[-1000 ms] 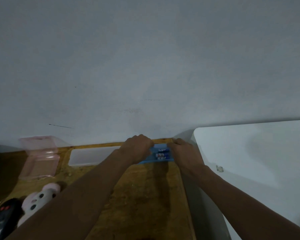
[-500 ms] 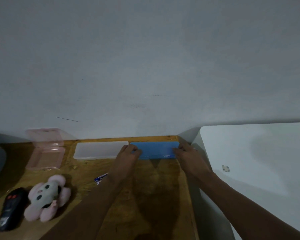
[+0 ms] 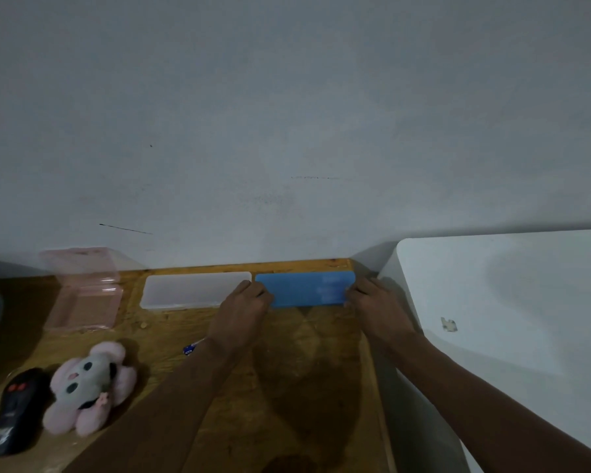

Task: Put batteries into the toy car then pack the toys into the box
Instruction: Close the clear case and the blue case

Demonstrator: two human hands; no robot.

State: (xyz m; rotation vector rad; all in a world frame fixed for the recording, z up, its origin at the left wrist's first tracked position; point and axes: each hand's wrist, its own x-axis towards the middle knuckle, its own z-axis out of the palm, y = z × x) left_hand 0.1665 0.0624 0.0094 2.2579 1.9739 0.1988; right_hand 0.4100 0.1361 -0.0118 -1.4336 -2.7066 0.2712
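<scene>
Looking down at a flat blue rectangular plastic case [image 3: 307, 288], parked at the far right corner of the worn wooden table [image 3: 287, 387], right up against the grey wall [image 3: 287, 131]. Held at both short ends: left hand [image 3: 244, 308] with fingers curled onto the left end, right hand [image 3: 372, 302] with fingers curled onto the right end. Thumbs hidden, so no telling how hard the squeeze. Can just make out pale battery labels through the lid toward the right end, so probably the battery stash for the car step. Guessing light, stiff and a bit slick: thin shell plastic, likely to flex or pop open if twisted, and rattly with loose cells inside. Best to keep both ends pinched and lift it level, then pry at the lid seam along a long edge rather than pressing the middle. Just beside its left end: a frosted clear flat plastic case [image 3: 195, 290]. Further left, a see-through pink plastic box [image 3: 82, 302] with the lid flipped up. Near left: a pink and grey plush toy [image 3: 89, 387] lying beside a black plastic gadget with red buttons [image 3: 14, 411], car or remote, can't tell. Also a small blue-and-white thing [image 3: 189, 348] poking out by the left forearm, maybe a loose battery, too small to call. Early days in the job, judging by the toys lying out on the table.
</scene>
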